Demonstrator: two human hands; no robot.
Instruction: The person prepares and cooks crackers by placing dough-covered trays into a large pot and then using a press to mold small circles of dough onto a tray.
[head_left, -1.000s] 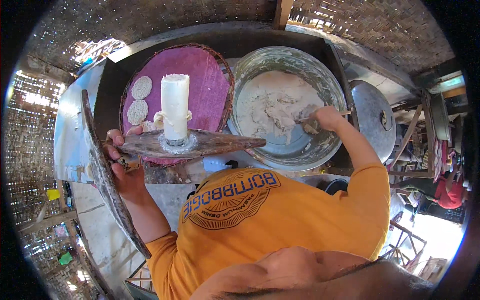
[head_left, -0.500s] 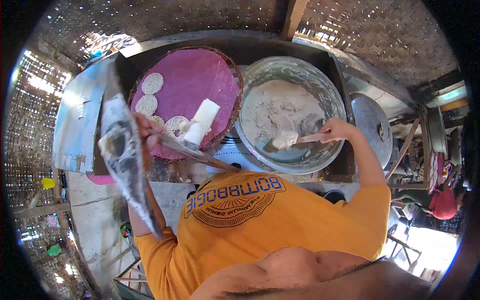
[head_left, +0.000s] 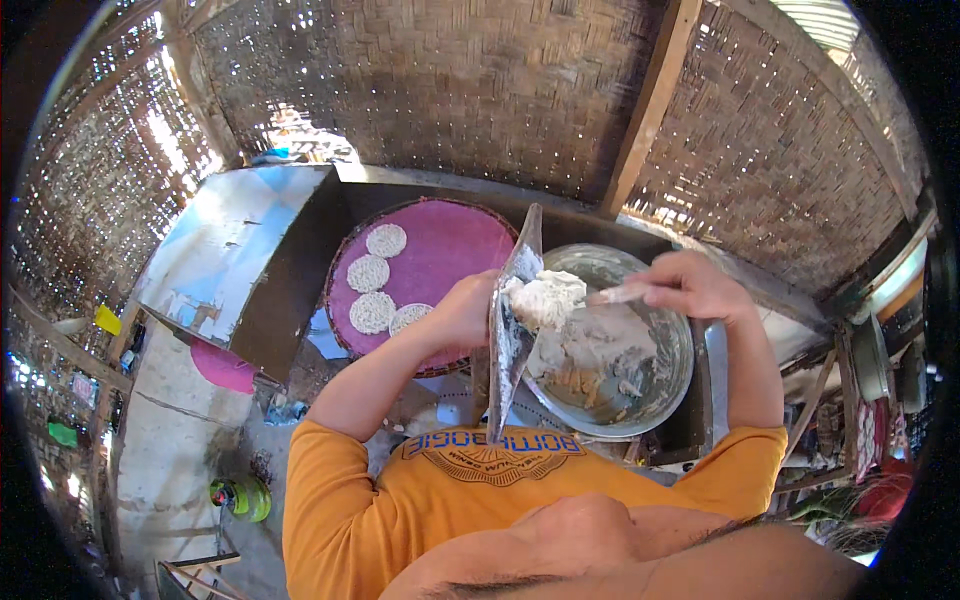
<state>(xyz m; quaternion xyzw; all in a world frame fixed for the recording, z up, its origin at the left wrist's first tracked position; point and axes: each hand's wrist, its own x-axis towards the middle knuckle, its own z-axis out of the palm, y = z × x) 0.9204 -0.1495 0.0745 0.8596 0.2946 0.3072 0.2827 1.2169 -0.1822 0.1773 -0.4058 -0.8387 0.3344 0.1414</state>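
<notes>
My left hand (head_left: 465,312) grips a wooden dough press (head_left: 503,385), its long board stood on edge beside the basin and caked with white dough. My right hand (head_left: 695,286) is closed around the handle of a spatula (head_left: 622,293), whose far end is hidden by a lump of pale dough (head_left: 550,298). That lump touches the press's coated face. Below it, more dough lies in a large metal basin (head_left: 690,375). To the left, a round tray lined with purple cloth (head_left: 450,245) carries several lacy white noodle discs (head_left: 368,273); my left forearm crosses its front edge.
A dark-sided box (head_left: 295,275) with a pale blue top stands left of the tray. Woven walls (head_left: 420,90) with a wooden post (head_left: 650,110) rise behind. A green container (head_left: 240,497) sits on the floor at lower left.
My left hand has brought the press rightward, from over the tray to the basin's left edge. My right hand has lifted the spatula with dough out of the basin to the press.
</notes>
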